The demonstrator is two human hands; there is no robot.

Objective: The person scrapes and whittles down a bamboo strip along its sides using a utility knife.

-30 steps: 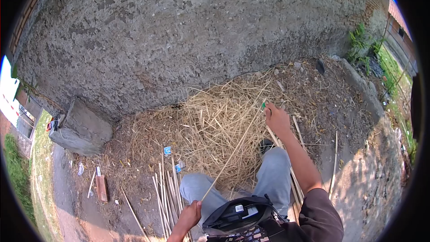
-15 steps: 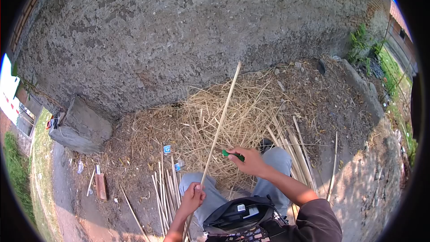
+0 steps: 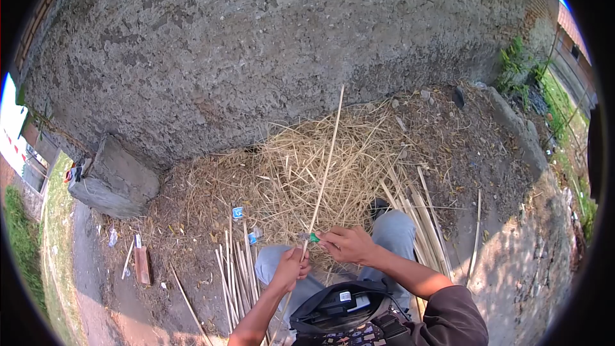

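A long thin pale strip (image 3: 328, 160) slants up from my lap toward the wall. My left hand (image 3: 292, 269) is closed around its lower part. Just right of it, my right hand (image 3: 346, 244) grips a small green-handled tool (image 3: 313, 238), whose tip meets the strip right above my left fingers. The tool's tip is too small to make out clearly. Behind the strip lies a heap of pale shavings (image 3: 301, 173). An open black bag (image 3: 346, 301) rests at my lap.
Loose strips lie beside my left leg (image 3: 236, 275) and more by my right leg (image 3: 419, 230). A rough wall (image 3: 269, 45) rises ahead. On the left are a concrete block (image 3: 118, 179) and a reddish brown piece (image 3: 142, 265). Blue-and-white litter (image 3: 237, 212) sits near the heap.
My right hand has come back from the far end of the strip, bringing the green tool against it near my left hand. The strip now points more upright, and my left hand has shifted slightly right.
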